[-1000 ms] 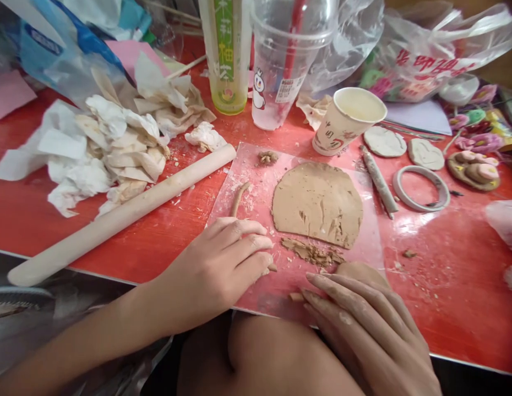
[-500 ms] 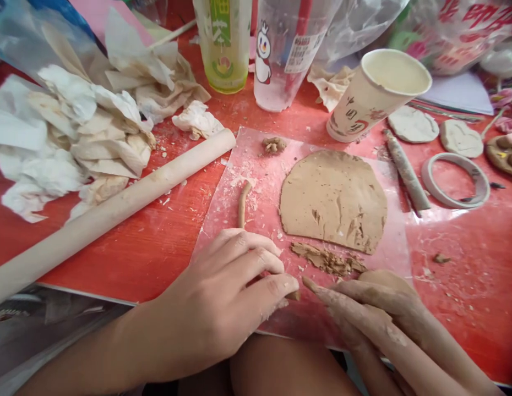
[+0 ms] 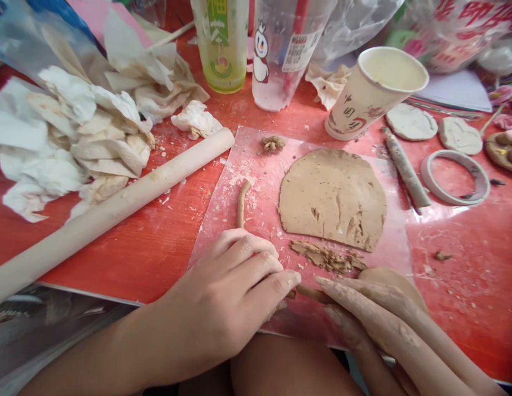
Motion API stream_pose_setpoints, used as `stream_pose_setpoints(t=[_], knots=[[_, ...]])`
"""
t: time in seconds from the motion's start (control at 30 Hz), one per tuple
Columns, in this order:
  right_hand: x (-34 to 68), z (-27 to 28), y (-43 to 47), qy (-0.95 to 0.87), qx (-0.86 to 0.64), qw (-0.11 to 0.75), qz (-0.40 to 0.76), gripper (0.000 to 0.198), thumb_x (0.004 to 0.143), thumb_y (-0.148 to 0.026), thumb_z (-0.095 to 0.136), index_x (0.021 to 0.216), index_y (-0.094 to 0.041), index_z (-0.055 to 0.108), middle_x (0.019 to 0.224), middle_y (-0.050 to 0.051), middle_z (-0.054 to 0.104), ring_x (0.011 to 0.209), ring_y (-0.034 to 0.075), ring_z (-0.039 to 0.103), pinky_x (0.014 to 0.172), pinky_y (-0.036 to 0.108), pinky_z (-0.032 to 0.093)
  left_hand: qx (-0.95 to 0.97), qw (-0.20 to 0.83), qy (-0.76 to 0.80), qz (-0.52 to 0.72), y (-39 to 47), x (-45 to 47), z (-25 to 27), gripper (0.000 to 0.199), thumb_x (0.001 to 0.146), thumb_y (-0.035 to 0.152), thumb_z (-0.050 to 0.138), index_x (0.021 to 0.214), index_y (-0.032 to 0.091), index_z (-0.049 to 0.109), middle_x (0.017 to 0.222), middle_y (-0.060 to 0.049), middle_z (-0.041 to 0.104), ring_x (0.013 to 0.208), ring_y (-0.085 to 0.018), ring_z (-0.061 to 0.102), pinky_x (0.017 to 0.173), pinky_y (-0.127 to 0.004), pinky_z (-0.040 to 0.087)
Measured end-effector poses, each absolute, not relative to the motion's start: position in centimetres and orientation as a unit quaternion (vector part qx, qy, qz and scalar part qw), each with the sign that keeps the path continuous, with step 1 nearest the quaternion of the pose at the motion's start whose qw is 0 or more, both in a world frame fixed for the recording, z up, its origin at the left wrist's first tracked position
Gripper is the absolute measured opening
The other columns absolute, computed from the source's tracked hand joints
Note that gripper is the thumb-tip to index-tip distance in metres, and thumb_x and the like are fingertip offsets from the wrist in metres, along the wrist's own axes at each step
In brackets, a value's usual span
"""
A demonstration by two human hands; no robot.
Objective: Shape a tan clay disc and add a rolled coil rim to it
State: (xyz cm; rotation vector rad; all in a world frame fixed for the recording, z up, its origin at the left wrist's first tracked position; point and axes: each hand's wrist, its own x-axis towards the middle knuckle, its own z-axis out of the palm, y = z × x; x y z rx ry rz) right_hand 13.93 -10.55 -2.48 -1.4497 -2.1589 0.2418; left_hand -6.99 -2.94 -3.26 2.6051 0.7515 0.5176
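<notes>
My left hand [image 3: 239,286] is closed at the near edge of the clear plastic sheet [image 3: 214,192], thumb and fingers pinching a small lump of brown clay [image 3: 292,295] that is mostly hidden. Opposite it, my right hand [image 3: 371,313] grips a thin brown stick [image 3: 314,294] between thumb and fingers; whether it is clay or a wooden tool I cannot tell. The stick's tip points at the left fingertips. Beyond the hands lie a flat clay slab [image 3: 332,198] with a cut lower edge and scraped clay crumbs [image 3: 326,257]. A thin clay coil [image 3: 241,204] rests past my left knuckles.
Left of the sheet lies a long rolling pin [image 3: 115,203], with crumpled tissues [image 3: 74,132] behind it. A paper cup [image 3: 374,96] and plastic drink cups [image 3: 276,60] stand at the back. To the right are a tape ring [image 3: 427,179] and a clay-smeared stick [image 3: 407,170].
The brown stick in my right hand now shows more of its length and lies flatter, its tip nearer my left fingertips. The right hand has shifted slightly; my left hand stays almost in place.
</notes>
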Motion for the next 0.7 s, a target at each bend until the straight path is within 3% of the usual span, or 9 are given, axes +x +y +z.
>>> stream_pose_setpoints(t=[0.3, 0.47, 0.7], knots=[[12.9, -3.2, -10.9, -0.757, -0.568, 0.316, 0.072, 0.035, 0.091, -0.013, 0.039, 0.117, -0.023, 0.06, 0.095, 0.004, 0.07, 0.09, 0.019, 0.067, 0.076, 0.03, 0.056, 0.919, 0.196, 0.272, 0.206, -3.2, -6.7, -3.0, 0.016, 0.087, 0.018, 0.051, 0.1, 0.016, 0.06, 0.091, -0.002, 0.061, 0.094, -0.016, 0.051, 0.085, -0.033, 0.045], [13.6, -2.5, -9.8, -0.794, -0.526, 0.276, 0.129, 0.031, 0.088, -0.014, 0.047, 0.115, -0.022, 0.059, 0.095, 0.002, 0.071, 0.082, 0.017, 0.069, 0.075, 0.024, 0.057, 0.927, 0.183, 0.262, 0.194, -2.9, -6.5, -2.4, 0.031, 0.085, 0.016, 0.053, 0.116, 0.011, 0.055, 0.097, -0.005, 0.061, 0.097, -0.018, 0.049, 0.088, -0.034, 0.045], [13.1, -2.7, -9.3, -0.77, -0.559, 0.273, 0.141, 0.019, 0.088, -0.023, 0.051, 0.107, -0.02, 0.054, 0.084, 0.0, 0.069, 0.073, 0.01, 0.068, 0.069, 0.014, 0.056, 0.924, 0.197, 0.259, 0.199, -3.3, -6.5, -2.8, 0.023, 0.085, 0.016, 0.052, 0.108, 0.015, 0.059, 0.094, -0.004, 0.06, 0.096, -0.019, 0.051, 0.086, -0.035, 0.047]])
